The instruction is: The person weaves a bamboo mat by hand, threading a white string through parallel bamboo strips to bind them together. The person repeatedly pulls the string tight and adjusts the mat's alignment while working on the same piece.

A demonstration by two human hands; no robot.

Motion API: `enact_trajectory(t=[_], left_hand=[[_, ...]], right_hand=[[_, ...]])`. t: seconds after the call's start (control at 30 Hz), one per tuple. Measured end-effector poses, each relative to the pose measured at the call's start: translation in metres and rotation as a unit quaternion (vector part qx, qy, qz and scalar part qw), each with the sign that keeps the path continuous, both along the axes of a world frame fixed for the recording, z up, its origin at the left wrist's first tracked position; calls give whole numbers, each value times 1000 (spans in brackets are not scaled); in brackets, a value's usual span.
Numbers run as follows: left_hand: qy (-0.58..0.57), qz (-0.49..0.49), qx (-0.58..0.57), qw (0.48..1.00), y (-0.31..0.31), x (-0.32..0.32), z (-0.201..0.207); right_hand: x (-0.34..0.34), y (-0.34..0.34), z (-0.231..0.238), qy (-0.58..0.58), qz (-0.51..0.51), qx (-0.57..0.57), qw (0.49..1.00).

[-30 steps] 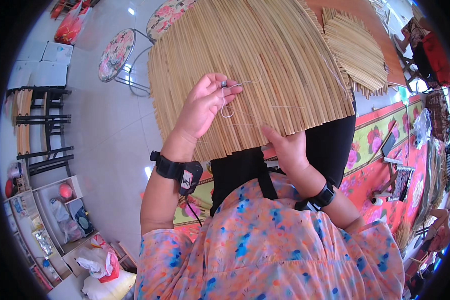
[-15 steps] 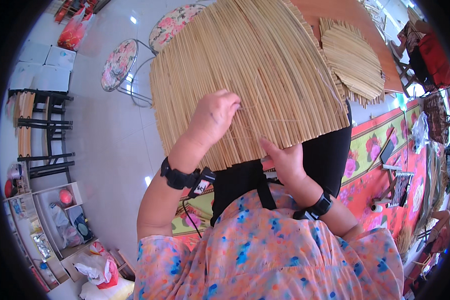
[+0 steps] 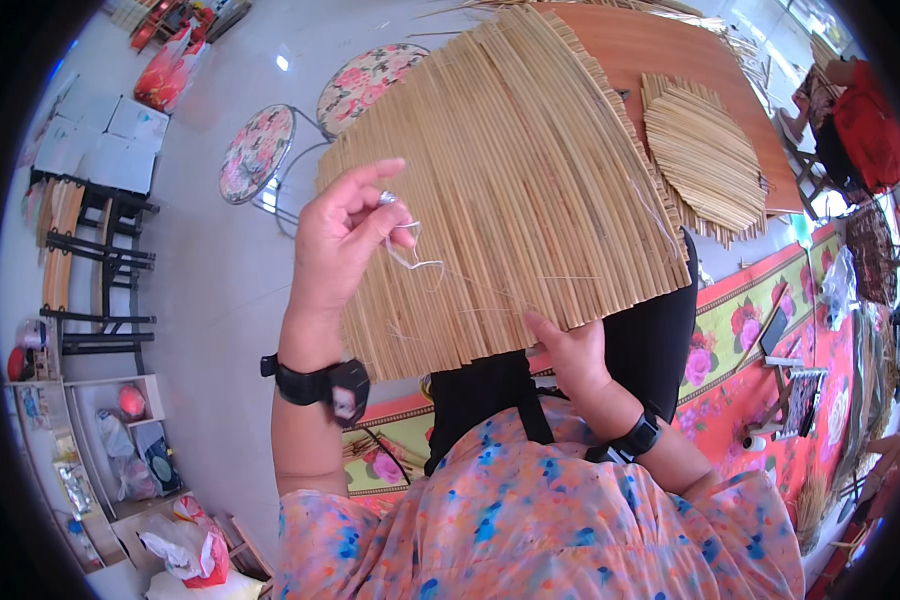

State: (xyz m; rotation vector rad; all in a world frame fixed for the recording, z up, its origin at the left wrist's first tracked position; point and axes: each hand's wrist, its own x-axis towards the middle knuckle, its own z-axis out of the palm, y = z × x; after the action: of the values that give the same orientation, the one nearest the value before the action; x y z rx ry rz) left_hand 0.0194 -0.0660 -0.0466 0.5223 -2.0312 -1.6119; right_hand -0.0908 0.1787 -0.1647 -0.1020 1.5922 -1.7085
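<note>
Left hand (image 3: 345,235): raised since earlier, fingers pinched on what appears a needle (image 3: 387,199) with thread (image 3: 420,265). Right hand (image 3: 568,350): clamped under straw mat (image 3: 515,190), unmoved.

floor (image 3: 210,290): pale glossy tiles | two floral stools (image 3: 258,152) (round seats) | wooden table (image 3: 710,70) | shelves (image 3: 90,440) lower left

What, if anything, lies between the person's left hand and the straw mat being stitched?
Nothing visible does. The left hand is raised just over the straw mat, pinching a small needle with pale thread running down to the mat's surface. The right hand grips the mat's lower edge directly.
</note>
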Motion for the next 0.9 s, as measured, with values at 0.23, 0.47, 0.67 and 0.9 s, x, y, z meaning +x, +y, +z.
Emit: enact_trajectory(t=[0.23, 0.47, 0.67, 0.9], left_hand=[[8, 15, 11, 1000, 10, 5, 4], [53, 116, -109, 986, -4, 34, 40], [50, 216, -266, 938, -17, 90, 100], [167, 328, -238, 899, 4, 145, 148]], right_hand=[[3, -5, 1, -26, -17, -38, 999], [3, -5, 18, -30, -42, -76, 996], [4, -3, 34, -12, -25, -95, 995], [-18, 11, 51, 121, -50, -240, 962]])
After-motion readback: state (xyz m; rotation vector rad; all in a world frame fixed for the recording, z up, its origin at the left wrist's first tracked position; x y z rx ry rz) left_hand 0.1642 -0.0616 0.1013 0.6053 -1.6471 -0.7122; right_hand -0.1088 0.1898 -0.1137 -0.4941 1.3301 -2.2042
